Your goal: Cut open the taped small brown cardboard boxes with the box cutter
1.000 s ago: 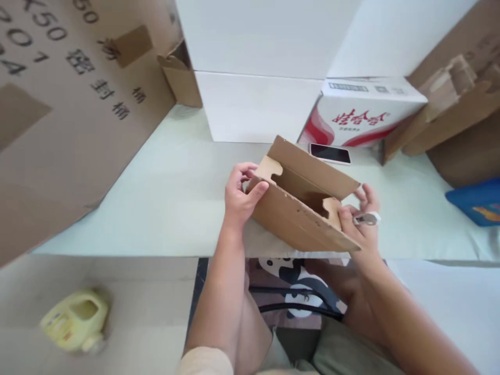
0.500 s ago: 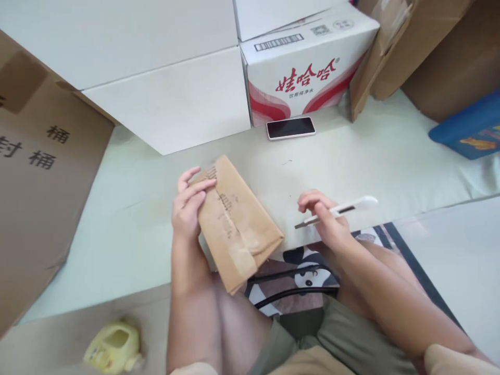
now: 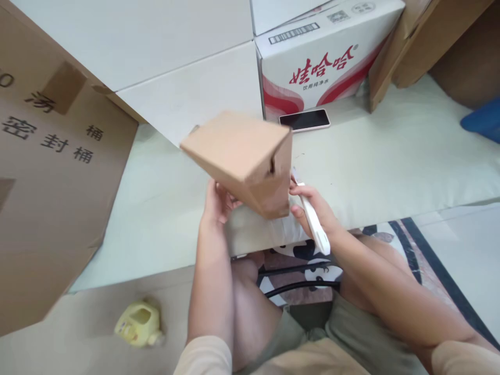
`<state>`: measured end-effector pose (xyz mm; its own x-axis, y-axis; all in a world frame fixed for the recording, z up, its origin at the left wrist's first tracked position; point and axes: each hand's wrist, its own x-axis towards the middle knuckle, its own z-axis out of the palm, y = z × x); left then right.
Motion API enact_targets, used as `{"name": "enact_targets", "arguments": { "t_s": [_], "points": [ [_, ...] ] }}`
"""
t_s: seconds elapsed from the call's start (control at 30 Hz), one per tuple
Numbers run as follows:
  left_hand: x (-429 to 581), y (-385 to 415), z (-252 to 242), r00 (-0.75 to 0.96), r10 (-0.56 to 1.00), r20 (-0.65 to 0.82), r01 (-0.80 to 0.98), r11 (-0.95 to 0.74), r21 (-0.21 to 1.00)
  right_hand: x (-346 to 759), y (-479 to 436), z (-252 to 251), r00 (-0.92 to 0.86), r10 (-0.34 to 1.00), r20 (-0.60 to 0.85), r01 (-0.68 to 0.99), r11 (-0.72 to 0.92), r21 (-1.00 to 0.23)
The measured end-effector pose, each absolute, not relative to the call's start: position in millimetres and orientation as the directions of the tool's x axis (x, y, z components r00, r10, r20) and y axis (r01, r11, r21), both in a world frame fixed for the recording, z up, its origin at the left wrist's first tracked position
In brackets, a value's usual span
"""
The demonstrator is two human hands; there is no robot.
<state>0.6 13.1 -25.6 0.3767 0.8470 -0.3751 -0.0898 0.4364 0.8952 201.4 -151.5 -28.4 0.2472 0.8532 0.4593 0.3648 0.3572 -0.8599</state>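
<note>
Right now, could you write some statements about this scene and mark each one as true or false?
1. The left hand holds the box lifted above the table. True.
2. The right hand is empty. False: it holds a white cutter, with its tip close to the box.
3. The phone lies flat on the table in front of the red-and-white carton. True.
4. The yellow jug stands on the table beside the phone. False: it is below the table's edge, at the lower left.
</note>
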Motion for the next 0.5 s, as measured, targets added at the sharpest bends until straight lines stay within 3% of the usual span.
{"name": "enact_targets", "arguments": {
  "t_s": [0.13, 0.3, 0.4, 0.5],
  "points": [
    [1.8, 0.4, -32.1, 0.514, 0.722, -0.463, 0.061, 0.508, 0.859, 200.7, -153.3, -24.0, 0.249, 0.808, 0.534, 0.323, 0.45, -0.833],
    [4.2, -12.8, -33.5, 0.413, 0.856, -0.31, 0.092, 0.299, 0.95, 199.5, -145.0, -25.4, 0.505, 0.753, 0.421, 0.219, 0.36, -0.907],
    [6.1, -16.4, -34.6, 0.351, 0.905, -0.241, 0.081, 0.227, 0.97, 198.4, -138.9, -28.8, 0.519, 0.783, 0.342, 0.176, 0.294, -0.939],
    [6.1, -16.1, -36.8, 0.324, 0.907, -0.27, 0.045, 0.271, 0.962, 196.0, -136.1, -30.7, 0.469, 0.812, 0.347, 0.151, 0.314, -0.937]
  ]
}}
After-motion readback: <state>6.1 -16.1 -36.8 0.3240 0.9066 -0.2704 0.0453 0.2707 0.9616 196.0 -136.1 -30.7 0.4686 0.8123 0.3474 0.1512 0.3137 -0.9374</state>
